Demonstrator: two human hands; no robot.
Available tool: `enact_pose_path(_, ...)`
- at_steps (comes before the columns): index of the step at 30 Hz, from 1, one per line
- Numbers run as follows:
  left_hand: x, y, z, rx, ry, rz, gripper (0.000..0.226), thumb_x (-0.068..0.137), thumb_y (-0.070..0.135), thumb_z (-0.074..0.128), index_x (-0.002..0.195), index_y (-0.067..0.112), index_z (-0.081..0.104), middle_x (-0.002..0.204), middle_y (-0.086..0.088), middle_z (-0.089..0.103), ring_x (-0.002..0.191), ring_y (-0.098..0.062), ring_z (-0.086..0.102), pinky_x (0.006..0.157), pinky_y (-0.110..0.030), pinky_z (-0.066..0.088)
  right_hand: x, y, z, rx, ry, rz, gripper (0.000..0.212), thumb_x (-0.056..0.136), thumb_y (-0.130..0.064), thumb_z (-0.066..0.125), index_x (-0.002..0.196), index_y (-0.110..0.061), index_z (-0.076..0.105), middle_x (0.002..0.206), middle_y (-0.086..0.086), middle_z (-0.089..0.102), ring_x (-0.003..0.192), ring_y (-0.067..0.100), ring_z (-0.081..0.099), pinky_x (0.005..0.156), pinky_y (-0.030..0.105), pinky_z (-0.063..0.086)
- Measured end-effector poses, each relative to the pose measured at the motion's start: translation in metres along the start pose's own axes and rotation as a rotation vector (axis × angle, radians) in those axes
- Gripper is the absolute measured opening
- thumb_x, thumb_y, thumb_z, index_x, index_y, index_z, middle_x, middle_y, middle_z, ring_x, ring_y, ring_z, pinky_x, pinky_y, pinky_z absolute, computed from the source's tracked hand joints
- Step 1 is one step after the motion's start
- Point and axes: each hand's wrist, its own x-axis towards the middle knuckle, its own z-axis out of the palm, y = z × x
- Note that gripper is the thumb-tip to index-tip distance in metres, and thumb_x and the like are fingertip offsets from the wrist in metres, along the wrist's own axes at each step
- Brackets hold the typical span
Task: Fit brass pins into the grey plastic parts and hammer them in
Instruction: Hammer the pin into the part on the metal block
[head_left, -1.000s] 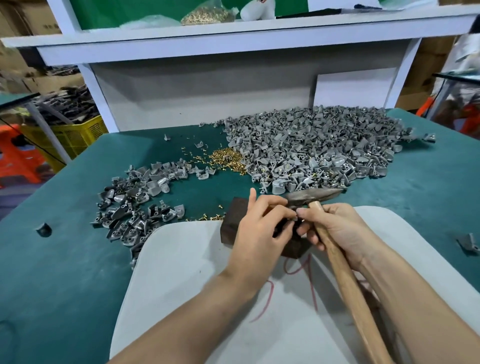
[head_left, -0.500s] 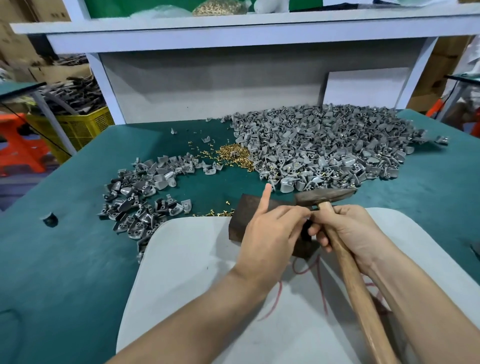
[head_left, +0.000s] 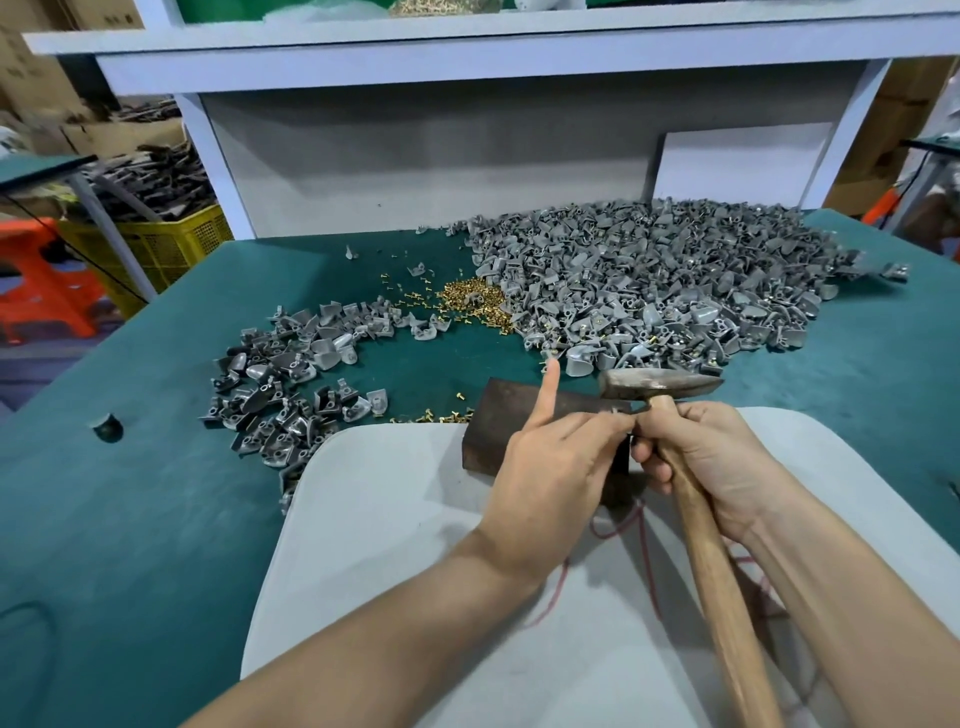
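My left hand (head_left: 556, 462) pinches a small grey plastic part (head_left: 615, 412) over the dark metal block (head_left: 511, 415), its index finger pointing up. My right hand (head_left: 701, 452) grips the wooden handle of the hammer (head_left: 660, 385) just under the head, and its fingertips meet the left hand's at the part. Most of the part is hidden by my fingers. A large heap of grey parts (head_left: 649, 280) lies beyond, and a smaller heap (head_left: 296, 384) to the left. Loose brass pins (head_left: 470, 299) lie between the heaps.
A pale grey mat (head_left: 395, 519) covers the near part of the green table (head_left: 130, 519). A few brass pins (head_left: 436, 414) lie left of the block. A shelf frame (head_left: 467, 57) stands at the back. A yellow crate (head_left: 150, 244) sits off the table, left.
My left index finger has lifted from a curl to pointing straight up. Both hands stay together at the block with the hammer head just above.
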Motion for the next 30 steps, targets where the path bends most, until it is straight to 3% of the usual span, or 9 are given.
enact_pose_path(3, 0.004, -0.001, -0.004, -0.085, 0.014, -0.109, 0.006, 0.081, 0.002, 0.066, 0.085, 0.003, 0.071, 0.074, -0.006, 0.072, 0.061, -0.017, 0.062, 0.118, -0.03, 0.015, -0.001, 0.001, 0.0, 0.008, -0.023, -0.012, 0.035, 0.084, 0.003, 0.055, 0.05, -0.006, 0.058, 0.045, 0.008, 0.054, 0.028, 0.009, 0.038, 0.03, 0.013, 0.031)
enact_pose_path(6, 0.007, -0.009, -0.012, -0.17, 0.027, -0.25, 0.004, 0.081, 0.009, 0.069, 0.085, 0.009, 0.07, 0.077, 0.002, 0.072, 0.067, -0.011, 0.063, 0.119, -0.032, 0.01, -0.002, -0.001, -0.001, -0.019, -0.06, -0.042, 0.025, 0.088, -0.009, 0.056, 0.066, 0.0, 0.063, 0.046, 0.008, 0.051, 0.028, 0.011, 0.032, 0.034, 0.012, 0.027)
enact_pose_path(8, 0.006, -0.014, -0.018, -0.114, 0.022, -0.346, 0.003, 0.082, 0.017, 0.068, 0.083, 0.019, 0.067, 0.08, 0.01, 0.071, 0.09, -0.003, 0.063, 0.12, -0.037, -0.004, -0.005, -0.007, -0.005, -0.072, -0.058, -0.046, 0.027, 0.09, -0.012, 0.051, 0.074, 0.004, 0.064, 0.045, 0.011, 0.046, 0.028, 0.014, 0.028, 0.036, 0.013, 0.025)
enact_pose_path(10, 0.003, -0.017, -0.021, 0.01, -0.024, -0.398, 0.005, 0.082, 0.026, 0.066, 0.081, 0.027, 0.062, 0.092, 0.017, 0.069, 0.124, -0.002, 0.046, 0.115, -0.043, -0.018, -0.012, -0.016, -0.005, -0.208, -0.038, -0.046, 0.031, 0.091, -0.014, 0.045, 0.078, 0.006, 0.063, 0.044, 0.014, 0.045, 0.027, 0.016, 0.029, 0.036, 0.015, 0.023)
enact_pose_path(12, 0.002, -0.018, -0.02, 0.101, -0.08, -0.437, 0.005, 0.081, 0.033, 0.065, 0.079, 0.032, 0.06, 0.11, 0.02, 0.067, 0.138, -0.006, 0.028, 0.111, -0.043, -0.027, -0.017, -0.025, 0.002, -0.437, -0.002, -0.068, 0.032, 0.092, -0.015, 0.04, 0.077, 0.004, 0.06, 0.041, 0.012, 0.048, 0.026, 0.018, 0.033, 0.033, 0.014, 0.025)
enact_pose_path(16, 0.001, -0.02, -0.019, 0.137, -0.096, -0.509, 0.006, 0.078, 0.038, 0.067, 0.076, 0.034, 0.062, 0.128, 0.024, 0.056, 0.143, -0.01, 0.017, 0.105, -0.04, -0.032, -0.017, -0.046, 0.024, -0.783, 0.018, -0.11, 0.034, 0.099, -0.022, 0.04, 0.071, -0.004, 0.049, 0.038, 0.004, 0.04, 0.027, 0.015, 0.031, 0.033, 0.017, 0.025)
enact_pose_path(21, -0.003, -0.022, -0.02, 0.11, -0.087, -0.519, 0.003, 0.081, 0.038, 0.066, 0.082, 0.035, 0.065, 0.131, 0.026, 0.052, 0.144, -0.013, 0.015, 0.103, -0.042, -0.031, -0.018, -0.072, 0.039, -1.149, -0.044, -0.067, 0.035, 0.101, -0.023, 0.036, 0.072, -0.004, 0.043, 0.063, 0.02, 0.048, 0.049, 0.029, 0.047, 0.041, 0.029, 0.039)
enact_pose_path(30, -0.006, -0.023, -0.019, 0.078, -0.055, -0.51, 0.004, 0.083, 0.037, 0.065, 0.085, 0.037, 0.068, 0.12, 0.026, 0.059, 0.141, -0.011, 0.022, 0.107, -0.045, -0.027, -0.021, -0.081, 0.055, -1.321, -0.072, -0.017, 0.039, 0.101, -0.028, 0.038, 0.07, -0.005, 0.041, 0.063, 0.019, 0.05, 0.046, 0.028, 0.047, 0.041, 0.028, 0.042)
